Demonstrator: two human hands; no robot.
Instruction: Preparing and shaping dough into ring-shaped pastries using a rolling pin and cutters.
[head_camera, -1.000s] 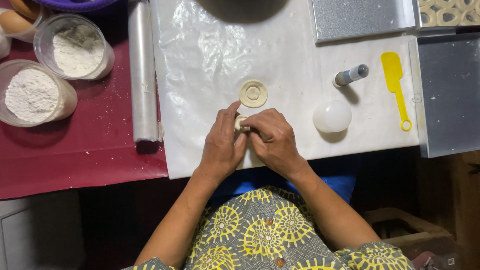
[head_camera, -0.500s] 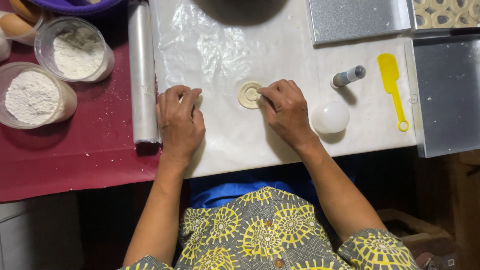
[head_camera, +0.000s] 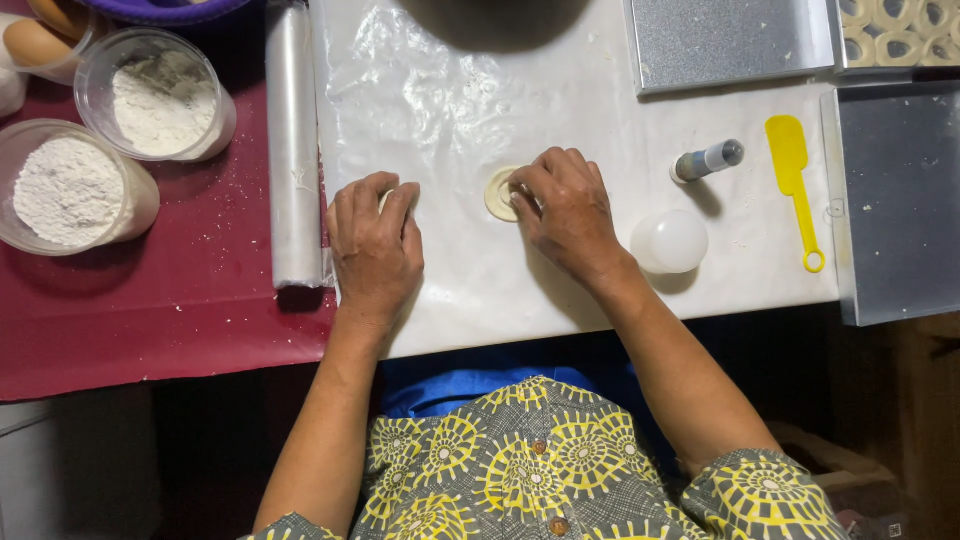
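Head view. Right hand (head_camera: 568, 208) rests on the white plastic-covered board (head_camera: 600, 290), fingertips bunched together against the right edge of a small round dough ring (head_camera: 499, 193), partly covering it. The ring lies flat near the board's middle, between the two hands. Left hand (head_camera: 375, 245) lies palm down to the ring's left, apart from it, fingers curled close over a small pale scrap of dough (head_camera: 385, 197); whether it pinches or only covers the scrap cannot be told.

Around: a roll of cling film (head_camera: 293, 150) at the board's left edge, two tubs of flour (head_camera: 70, 190) on the red cloth, a yellow spatula (head_camera: 792, 180), a white ball-shaped object (head_camera: 669, 241), a small grey tube (head_camera: 708, 160), metal trays (head_camera: 730, 40) beyond.

Judged step: shaping the ring, right fingers pressing its rim. Next move likely calls for light, even pressure so the ring keeps its round form, then a careful lift.
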